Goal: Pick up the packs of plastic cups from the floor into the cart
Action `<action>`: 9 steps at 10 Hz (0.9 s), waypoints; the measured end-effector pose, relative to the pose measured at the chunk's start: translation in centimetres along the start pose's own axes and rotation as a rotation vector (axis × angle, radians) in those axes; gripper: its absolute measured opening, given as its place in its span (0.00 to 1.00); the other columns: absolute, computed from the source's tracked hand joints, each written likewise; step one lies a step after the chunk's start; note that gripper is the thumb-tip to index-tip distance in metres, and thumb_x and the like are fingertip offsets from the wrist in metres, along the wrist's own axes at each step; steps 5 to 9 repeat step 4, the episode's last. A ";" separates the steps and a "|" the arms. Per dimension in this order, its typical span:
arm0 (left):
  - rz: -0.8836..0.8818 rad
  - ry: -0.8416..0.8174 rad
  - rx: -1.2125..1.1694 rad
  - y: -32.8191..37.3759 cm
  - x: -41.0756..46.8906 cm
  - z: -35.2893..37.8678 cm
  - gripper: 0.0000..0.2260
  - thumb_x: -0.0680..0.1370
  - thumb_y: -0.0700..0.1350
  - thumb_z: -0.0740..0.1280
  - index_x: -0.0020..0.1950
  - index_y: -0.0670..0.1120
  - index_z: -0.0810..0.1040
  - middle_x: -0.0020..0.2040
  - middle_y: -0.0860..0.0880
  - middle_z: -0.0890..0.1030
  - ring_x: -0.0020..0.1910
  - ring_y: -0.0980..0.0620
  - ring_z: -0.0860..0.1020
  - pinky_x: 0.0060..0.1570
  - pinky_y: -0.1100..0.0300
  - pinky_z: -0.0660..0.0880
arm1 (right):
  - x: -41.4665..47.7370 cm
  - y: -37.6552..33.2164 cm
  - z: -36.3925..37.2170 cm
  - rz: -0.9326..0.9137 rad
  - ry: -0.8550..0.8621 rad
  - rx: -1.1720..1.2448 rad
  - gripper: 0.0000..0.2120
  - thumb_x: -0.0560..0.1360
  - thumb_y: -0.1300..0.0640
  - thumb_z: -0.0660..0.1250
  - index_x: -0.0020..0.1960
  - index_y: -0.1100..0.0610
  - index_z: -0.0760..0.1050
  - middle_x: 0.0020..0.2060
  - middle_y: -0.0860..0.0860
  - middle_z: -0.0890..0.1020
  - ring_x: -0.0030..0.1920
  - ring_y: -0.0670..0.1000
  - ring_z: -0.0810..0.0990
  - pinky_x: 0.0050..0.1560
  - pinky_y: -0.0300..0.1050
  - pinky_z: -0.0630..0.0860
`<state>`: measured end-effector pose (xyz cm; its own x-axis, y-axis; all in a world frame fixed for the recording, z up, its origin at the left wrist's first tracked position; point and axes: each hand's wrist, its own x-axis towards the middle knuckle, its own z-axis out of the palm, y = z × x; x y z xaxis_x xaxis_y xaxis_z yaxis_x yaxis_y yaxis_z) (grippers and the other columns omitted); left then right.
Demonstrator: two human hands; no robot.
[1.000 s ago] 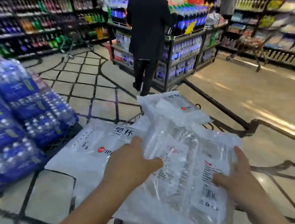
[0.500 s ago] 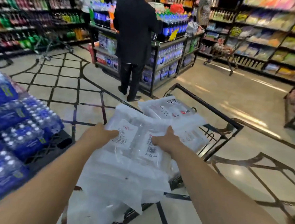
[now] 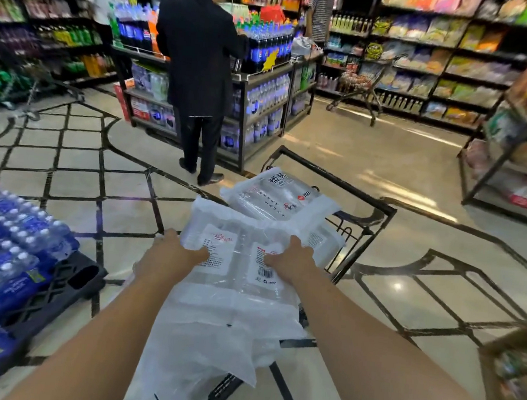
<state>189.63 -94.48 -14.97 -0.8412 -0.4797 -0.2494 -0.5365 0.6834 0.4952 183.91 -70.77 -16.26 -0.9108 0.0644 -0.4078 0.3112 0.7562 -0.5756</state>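
Observation:
Several clear packs of plastic cups lie piled in the black wire cart [image 3: 377,215] in front of me. The top near pack [image 3: 240,239] carries two white labels. My left hand [image 3: 172,254] grips its left edge, thumb on top by the label. My right hand [image 3: 292,260] presses down on its right side near the barcode, fingers spread over the plastic. Another pack of cups [image 3: 275,197] with black print lies further in, toward the cart's far end. More packs [image 3: 207,337] hang over the near end below my arms.
Shrink-wrapped water bottle packs [image 3: 8,258] are stacked on a black pallet at my left. A person in black [image 3: 200,68] stands at a drinks display ahead. Another cart [image 3: 366,81] is parked by the far shelves. A rack [image 3: 518,150] stands at right.
My arms have stretched further forward with the top pack, which now lies lower on the pile in the cart. The view has tilted up and back from the cart.

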 end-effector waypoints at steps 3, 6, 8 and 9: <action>0.218 0.108 0.512 3.4 -1.0 -1.2 0.34 0.72 0.59 0.66 0.74 0.56 0.56 0.67 0.49 0.67 0.65 0.43 0.68 0.59 0.41 0.69 | -5.1 -1.5 -2.4 -0.187 0.129 -0.302 0.40 0.73 0.43 0.70 0.77 0.52 0.53 0.71 0.56 0.60 0.69 0.62 0.64 0.63 0.55 0.71; 0.335 0.154 0.712 5.7 -1.3 -2.0 0.32 0.74 0.53 0.64 0.76 0.56 0.56 0.70 0.48 0.65 0.68 0.43 0.66 0.61 0.41 0.69 | -8.3 -2.7 -5.0 -0.225 0.124 -0.308 0.38 0.74 0.40 0.67 0.77 0.53 0.57 0.73 0.57 0.59 0.72 0.62 0.62 0.66 0.55 0.69; 0.335 0.154 0.712 5.7 -1.3 -2.0 0.32 0.74 0.53 0.64 0.76 0.56 0.56 0.70 0.48 0.65 0.68 0.43 0.66 0.61 0.41 0.69 | -8.3 -2.7 -5.0 -0.225 0.124 -0.308 0.38 0.74 0.40 0.67 0.77 0.53 0.57 0.73 0.57 0.59 0.72 0.62 0.62 0.66 0.55 0.69; 0.335 0.154 0.712 5.7 -1.3 -2.0 0.32 0.74 0.53 0.64 0.76 0.56 0.56 0.70 0.48 0.65 0.68 0.43 0.66 0.61 0.41 0.69 | -8.3 -2.7 -5.0 -0.225 0.124 -0.308 0.38 0.74 0.40 0.67 0.77 0.53 0.57 0.73 0.57 0.59 0.72 0.62 0.62 0.66 0.55 0.69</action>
